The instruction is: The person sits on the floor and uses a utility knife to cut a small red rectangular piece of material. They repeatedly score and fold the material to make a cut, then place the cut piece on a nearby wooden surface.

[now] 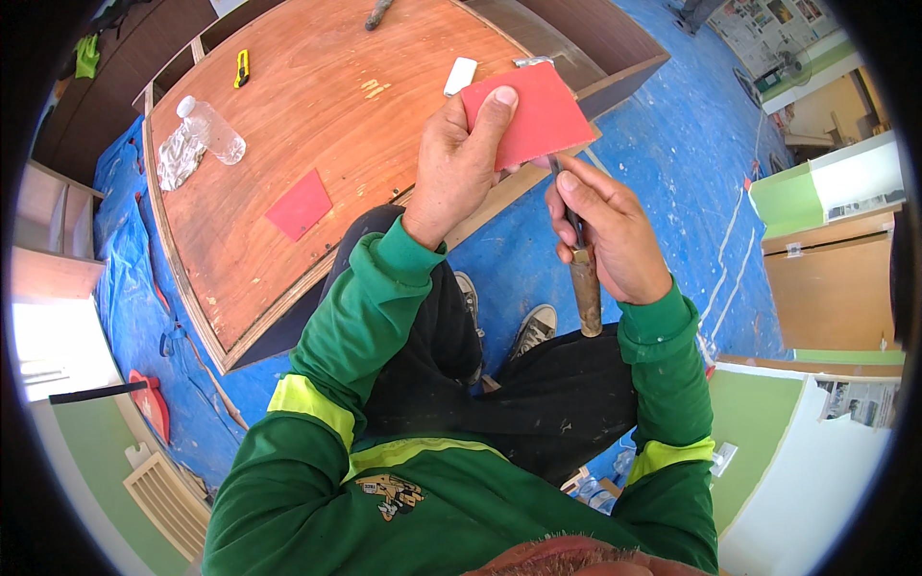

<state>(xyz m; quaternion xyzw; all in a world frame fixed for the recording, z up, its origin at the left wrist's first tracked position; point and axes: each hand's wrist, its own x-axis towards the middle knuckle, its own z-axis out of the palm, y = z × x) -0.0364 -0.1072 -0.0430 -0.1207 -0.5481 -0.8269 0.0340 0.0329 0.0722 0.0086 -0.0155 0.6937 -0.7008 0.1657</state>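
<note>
My left hand pinches a red sheet, perhaps sandpaper, with the thumb on top. My right hand grips a metal tool with a worn handle, which looks like a chisel; its dark shaft points up to the sheet's lower edge, where the tip is hard to make out. Both hands are at the curved edge of a wooden panel. On that panel lie another red sheet, a yellow cutter, a plastic bottle, a crumpled white cloth and a small white block.
Blue sheeting covers the floor. My crossed legs are beneath my hands. Wooden cabinets stand at the right, shelves at the left. A red object lies at lower left. Another person's feet show at top right, near a fan.
</note>
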